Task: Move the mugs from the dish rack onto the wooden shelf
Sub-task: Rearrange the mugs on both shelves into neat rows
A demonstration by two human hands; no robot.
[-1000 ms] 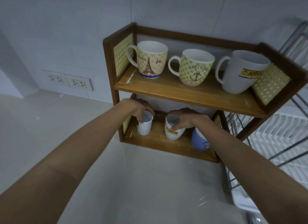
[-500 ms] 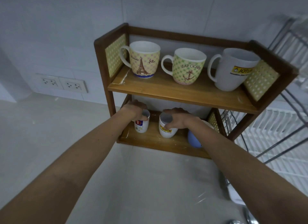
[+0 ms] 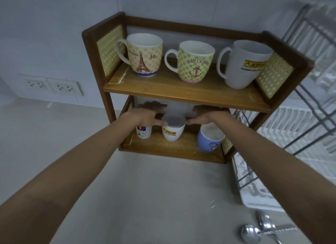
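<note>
Two-tier brown wooden shelf (image 3: pixel 183 88) with yellow dotted side panels, standing on pale countertop (image 3: pixel 145 198) against the far wall. Wire dish rack with white drain tray (image 3: pixel 298 134) on the right, touching or just beside the shelf's right post; no mugs visible in the part shown, so task likely at or near its end. Double white wall socket (image 3: pixel 51 85) far left.

Upper tier: three large mugs upright in a row, handles all left, presumably for easy grabbing. Yellow Paris Eiffel-tower mug (image 3: pixel 143 55) left, green-yellow anchor mug (image 3: pixel 195 62) middle, white Jotun-logo mug (image 3: pixel 243 64) right, close against the side panel.

Lower tier: blue mug with spiral mark (image 3: pixel 209 140) right, near the front edge; small white Jotun mug (image 3: pixel 172 130) middle; small white cup with red and dotted print (image 3: pixel 143 132) left, partly hidden by the wrist. All upright, spaced apart.

Left hand (image 3: pixel 147 114) open, fingers extended rightward, tips at or just beside the small Jotun mug's rim, not wrapped round anything. Right hand (image 3: pixel 205 114) open too, fingers pointing left toward the same rim, gripping nothing. Blurred, so contact uncertain. Reads as release or final nudge after setting mugs down.

Metal spoons (image 3: pixel 263 231) on counter, near right.
</note>
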